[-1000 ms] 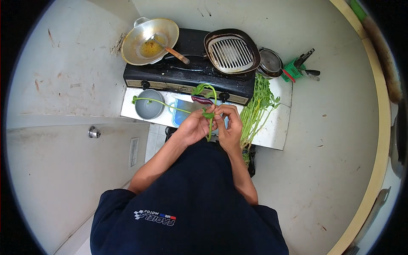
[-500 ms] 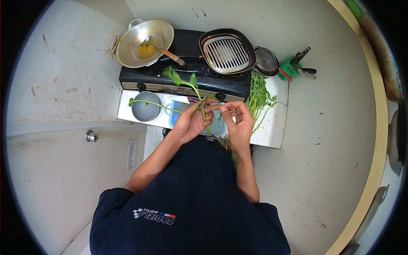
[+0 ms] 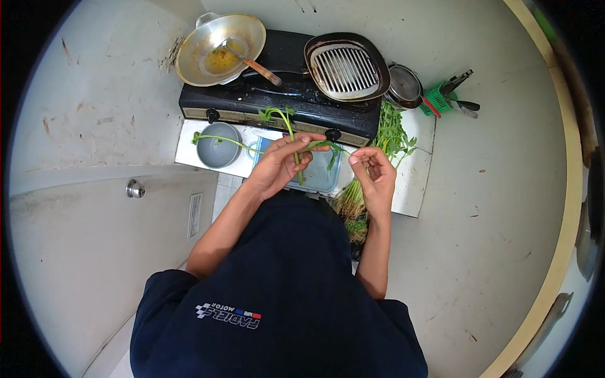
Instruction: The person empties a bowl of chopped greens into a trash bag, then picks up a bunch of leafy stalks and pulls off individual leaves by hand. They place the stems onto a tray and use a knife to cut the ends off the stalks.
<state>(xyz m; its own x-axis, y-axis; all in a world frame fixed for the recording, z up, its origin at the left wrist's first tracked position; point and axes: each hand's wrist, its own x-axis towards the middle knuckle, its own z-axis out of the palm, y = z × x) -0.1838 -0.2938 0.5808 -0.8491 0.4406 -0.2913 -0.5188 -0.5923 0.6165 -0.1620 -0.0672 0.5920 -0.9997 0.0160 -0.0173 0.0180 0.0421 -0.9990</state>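
Green leafy stems (image 3: 290, 129) are held in my left hand (image 3: 277, 165), its fingers closed round them; one long stem reaches left over a grey bowl (image 3: 218, 155). My right hand (image 3: 374, 179) pinches the thin tip of a leafy piece that stretches across from my left hand. Below both hands lies a blue translucent tray or lid (image 3: 322, 179) on the white counter. A bunch of leafy greens (image 3: 392, 135) with roots lies right of it, partly behind my right hand.
Behind the hands stands a black stove (image 3: 252, 107) with a wok (image 3: 198, 62) holding a wooden-handled ladle, and a grill pan (image 3: 346, 69). To the right are a small pot (image 3: 404, 85) and a green basket (image 3: 436, 101) of utensils. A wall borders the left side.
My right hand has moved right and slightly down, away from my left hand, drawing the leafy piece out between them. The upright stem's leaves have shifted, and the whole view has moved slightly.
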